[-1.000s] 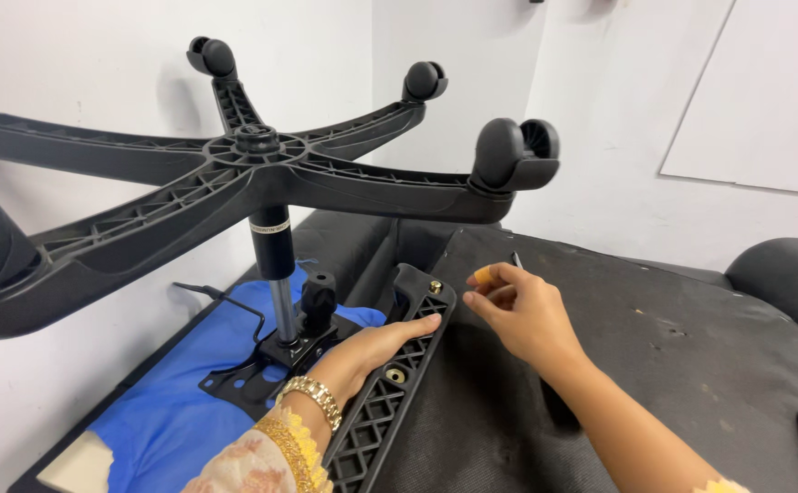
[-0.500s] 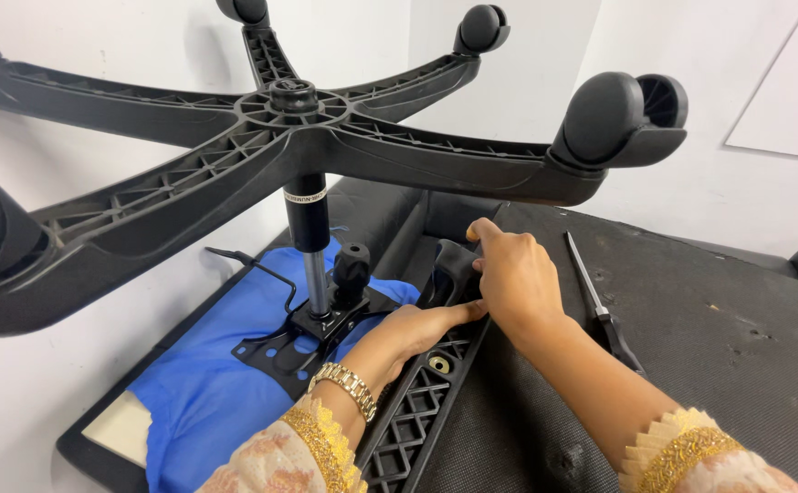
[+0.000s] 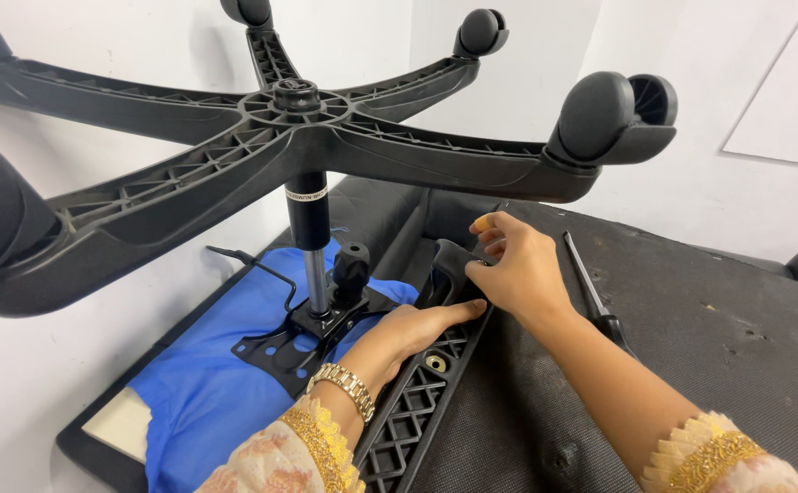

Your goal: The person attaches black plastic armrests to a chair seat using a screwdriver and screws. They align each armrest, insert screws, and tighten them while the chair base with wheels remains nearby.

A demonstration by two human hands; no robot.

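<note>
Resting flat on black armrest bracket (image 3: 417, 402), left hand (image 3: 417, 330), right hand (image 3: 518, 269) pinching its top

The star base (image 3: 299, 137) spans the upper frame above the seat underside (image 3: 207, 402) at lower left, the gas column (image 3: 310, 246) joining them at centre, while the armrest bracket (image 3: 417, 402) runs from centre to bottom under the left hand (image 3: 417, 329) and right hand (image 3: 518, 269), with the screwdriver (image 3: 591, 292) lying to their right.
</note>
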